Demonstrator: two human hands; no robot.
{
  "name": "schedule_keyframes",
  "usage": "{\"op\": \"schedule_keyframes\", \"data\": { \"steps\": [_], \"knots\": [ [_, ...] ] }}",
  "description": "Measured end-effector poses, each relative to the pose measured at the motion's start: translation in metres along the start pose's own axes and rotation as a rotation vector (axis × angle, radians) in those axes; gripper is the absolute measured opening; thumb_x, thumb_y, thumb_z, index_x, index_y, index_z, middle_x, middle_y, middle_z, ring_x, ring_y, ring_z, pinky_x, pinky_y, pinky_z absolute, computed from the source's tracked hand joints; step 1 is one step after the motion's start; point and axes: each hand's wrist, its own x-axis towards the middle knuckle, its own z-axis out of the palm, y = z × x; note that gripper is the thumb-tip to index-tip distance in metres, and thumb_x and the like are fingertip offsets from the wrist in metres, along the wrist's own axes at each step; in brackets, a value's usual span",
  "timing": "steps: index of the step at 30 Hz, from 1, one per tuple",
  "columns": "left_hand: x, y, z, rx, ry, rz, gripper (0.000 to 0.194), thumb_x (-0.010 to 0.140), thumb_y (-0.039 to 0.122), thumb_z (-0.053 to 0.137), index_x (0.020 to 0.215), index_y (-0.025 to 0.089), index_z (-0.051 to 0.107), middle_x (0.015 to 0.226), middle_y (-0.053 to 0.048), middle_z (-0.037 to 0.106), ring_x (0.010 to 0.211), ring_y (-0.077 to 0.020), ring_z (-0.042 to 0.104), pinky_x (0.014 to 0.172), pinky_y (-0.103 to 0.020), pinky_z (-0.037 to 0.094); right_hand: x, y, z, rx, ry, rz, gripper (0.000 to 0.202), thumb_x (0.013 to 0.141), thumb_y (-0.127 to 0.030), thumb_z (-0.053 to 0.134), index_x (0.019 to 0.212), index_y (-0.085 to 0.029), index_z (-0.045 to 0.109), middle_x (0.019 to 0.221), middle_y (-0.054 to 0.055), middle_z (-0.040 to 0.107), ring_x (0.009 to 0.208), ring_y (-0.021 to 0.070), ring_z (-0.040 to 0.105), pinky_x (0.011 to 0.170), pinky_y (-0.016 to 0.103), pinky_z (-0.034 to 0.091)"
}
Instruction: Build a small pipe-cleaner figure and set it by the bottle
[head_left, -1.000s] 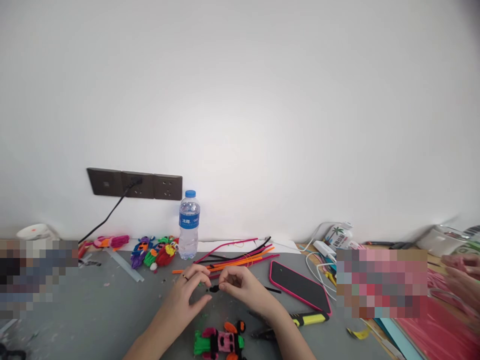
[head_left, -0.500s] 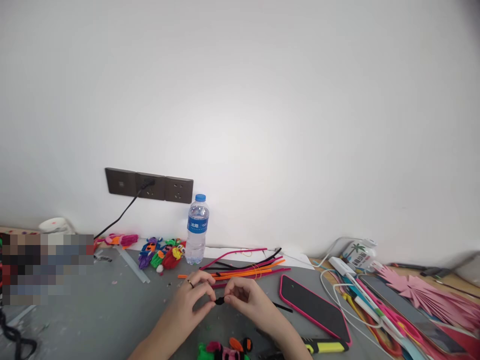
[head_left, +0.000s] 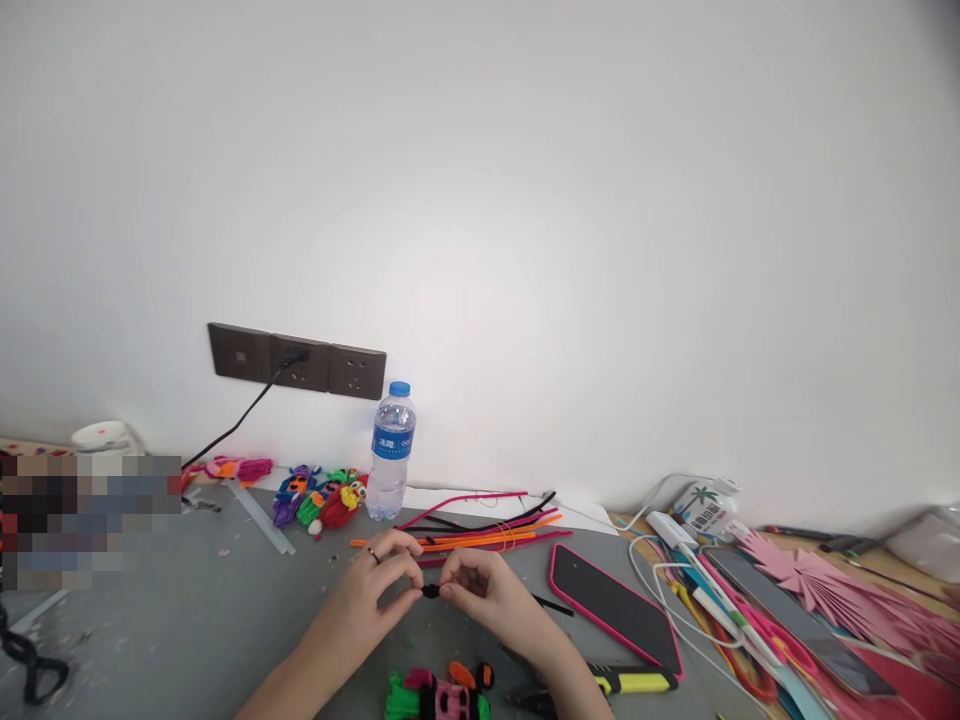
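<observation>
Between my two hands is a small black fuzzy piece that looks like rolled pipe cleaner. My left hand, with a ring on one finger, pinches its left end between thumb and fingertip. The thumb and fingers of my right hand grip the other end. Below them, at the bottom edge, lies a pipe-cleaner figure in green, pink, black and orange, partly cut off. Just beyond my fingers is a bundle of orange, magenta and black pipe cleaners.
A water bottle stands by the wall, beside several colourful pipe-cleaner dolls. To the right lie a pink-edged phone, a yellow-black cutter, white cables and folded pink paper. Glue sticks rest at the left.
The whole view has shifted slightly, so things sit a little higher and further left. More of the figure at the bottom shows. Both hands keep their pinch on the black piece.
</observation>
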Motion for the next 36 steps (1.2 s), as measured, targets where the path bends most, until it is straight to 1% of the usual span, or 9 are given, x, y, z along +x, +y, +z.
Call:
{"op": "schedule_keyframes", "data": {
  "steps": [6,12,15,18,23,27,31,33,36],
  "knots": [
    [0.0,0.001,-0.001,0.002,0.011,0.019,0.014,0.085,0.012,0.051,0.079,0.024,0.056,0.106,-0.004,0.059,0.099,-0.0211,0.06,0.083,-0.031,0.05,-0.001,-0.001,0.001,-0.014,-0.005,0.007,0.011,0.084,-0.027,0.06,0.078,-0.017,0.061,0.063,-0.004,0.044,0.057,0.0105,0.036,0.053,0.023,0.027],
    [0.001,0.0,-0.001,0.001,0.048,0.077,0.015,0.083,0.011,0.053,0.077,0.024,0.059,0.104,-0.004,0.06,0.095,-0.0211,0.062,0.078,-0.03,0.051,-0.001,-0.004,0.0,-0.031,-0.006,-0.003,0.01,0.084,-0.025,0.059,0.077,-0.017,0.061,0.062,-0.004,0.044,0.057,0.0106,0.035,0.053,0.023,0.026],
    [0.002,0.002,-0.002,0.002,0.046,0.09,0.016,0.082,0.01,0.052,0.076,0.023,0.059,0.102,-0.005,0.06,0.094,-0.0212,0.062,0.077,-0.03,0.052,-0.001,-0.004,-0.001,-0.033,-0.008,-0.001,0.011,0.084,-0.025,0.058,0.078,-0.017,0.06,0.063,-0.004,0.044,0.057,0.0104,0.035,0.053,0.023,0.026],
    [0.002,0.003,-0.003,0.008,0.032,0.082,0.016,0.083,0.01,0.052,0.076,0.023,0.058,0.103,-0.005,0.06,0.097,-0.0217,0.062,0.081,-0.032,0.051,0.0,-0.002,0.0,-0.029,-0.007,-0.008,0.01,0.085,-0.025,0.058,0.079,-0.017,0.06,0.064,-0.004,0.045,0.057,0.0103,0.035,0.053,0.023,0.026],
    [0.0,0.0,-0.001,0.02,0.019,0.069,0.016,0.087,0.012,0.05,0.079,0.024,0.057,0.105,-0.004,0.059,0.098,-0.0209,0.06,0.082,-0.032,0.049,0.0,-0.003,0.003,-0.04,0.041,-0.019,0.014,0.086,-0.029,0.058,0.079,-0.017,0.059,0.065,-0.003,0.046,0.057,0.0105,0.036,0.053,0.023,0.027],
    [0.0,-0.005,0.0,0.038,0.054,0.059,0.015,0.089,0.016,0.05,0.079,0.024,0.058,0.106,-0.004,0.059,0.102,-0.0226,0.059,0.085,-0.035,0.047,0.001,-0.008,0.006,0.001,0.061,-0.03,0.018,0.087,-0.033,0.058,0.078,-0.017,0.059,0.068,-0.002,0.048,0.06,0.0114,0.039,0.056,0.024,0.031],
    [0.002,-0.007,0.0,0.009,0.106,0.019,0.016,0.09,0.02,0.049,0.078,0.024,0.059,0.104,-0.005,0.06,0.101,-0.0235,0.059,0.084,-0.036,0.048,0.001,-0.014,0.006,0.034,0.125,-0.032,0.025,0.089,-0.04,0.055,0.079,-0.017,0.059,0.068,-0.002,0.048,0.062,0.0124,0.041,0.058,0.024,0.031],
    [0.003,-0.007,-0.001,-0.015,0.133,-0.009,0.015,0.089,0.021,0.05,0.078,0.024,0.06,0.103,-0.005,0.061,0.101,-0.0238,0.059,0.083,-0.035,0.049,0.001,-0.015,0.006,0.044,0.148,-0.036,0.028,0.089,-0.042,0.054,0.08,-0.017,0.06,0.067,-0.002,0.047,0.062,0.0127,0.041,0.058,0.024,0.031],
    [0.004,-0.006,-0.001,-0.044,0.135,-0.055,0.013,0.087,0.022,0.053,0.076,0.024,0.06,0.103,-0.005,0.061,0.101,-0.0242,0.059,0.083,-0.035,0.049,0.003,-0.013,0.009,0.028,0.152,-0.03,0.028,0.088,-0.043,0.055,0.08,-0.017,0.059,0.064,-0.003,0.045,0.058,0.0118,0.038,0.054,0.024,0.029]
  ]
}}
